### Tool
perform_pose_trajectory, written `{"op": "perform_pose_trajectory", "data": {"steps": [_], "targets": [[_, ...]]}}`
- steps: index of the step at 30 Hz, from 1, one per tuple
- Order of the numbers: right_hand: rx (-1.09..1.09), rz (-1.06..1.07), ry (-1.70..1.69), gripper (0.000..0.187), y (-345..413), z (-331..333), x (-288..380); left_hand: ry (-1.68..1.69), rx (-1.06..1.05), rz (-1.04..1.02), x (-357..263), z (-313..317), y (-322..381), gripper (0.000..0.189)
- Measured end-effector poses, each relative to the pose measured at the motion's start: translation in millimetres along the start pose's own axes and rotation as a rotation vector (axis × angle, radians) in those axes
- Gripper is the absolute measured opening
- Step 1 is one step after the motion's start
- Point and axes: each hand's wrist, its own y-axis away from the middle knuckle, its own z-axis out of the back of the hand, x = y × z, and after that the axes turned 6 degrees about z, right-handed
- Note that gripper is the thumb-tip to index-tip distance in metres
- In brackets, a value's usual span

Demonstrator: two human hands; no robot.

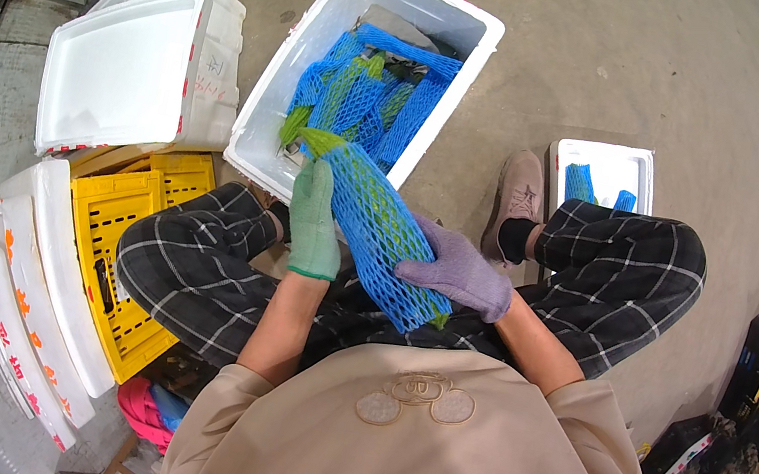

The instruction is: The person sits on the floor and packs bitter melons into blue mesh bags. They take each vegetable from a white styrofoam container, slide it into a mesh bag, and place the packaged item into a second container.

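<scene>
Across my lap lies a long green leafy vegetable bundle (379, 218) in a blue mesh sleeve, tilted with its bare green tip up and to the left. My left hand (315, 222), in a pale green knit glove, holds it near that tip; its fingers are partly hidden. My right hand (459, 268), in a purple glove, grips the lower half from the right side, thumb across the mesh. Just beyond the tip stands a deep white foam box (260, 117), with several more blue-sleeved green bundles (347, 98) lying in it.
A smaller white foam box (604, 152) with blue-sleeved pieces (579, 183) stands beyond my right knee. To the left are stacked white foam boxes (208, 108), a foam lid (119, 69), and a yellow plastic crate (118, 206). Dark crates (758, 357) stand far right.
</scene>
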Motion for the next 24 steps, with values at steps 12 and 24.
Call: {"op": "perform_pose_trajectory", "data": {"steps": [12, 24], "targets": [[0.019, -0.047, 0.150, 0.058, -1.5, -5.0, -3.6, 0.246, 0.114, 0.313, -5.4, -1.7, 8.5, 0.036], [-0.183, -0.112, 0.325, 0.041, -9.6, 8.2, -18.9, 0.216, 0.157, 0.358, -4.2, -7.7, 15.5, 0.034]]}}
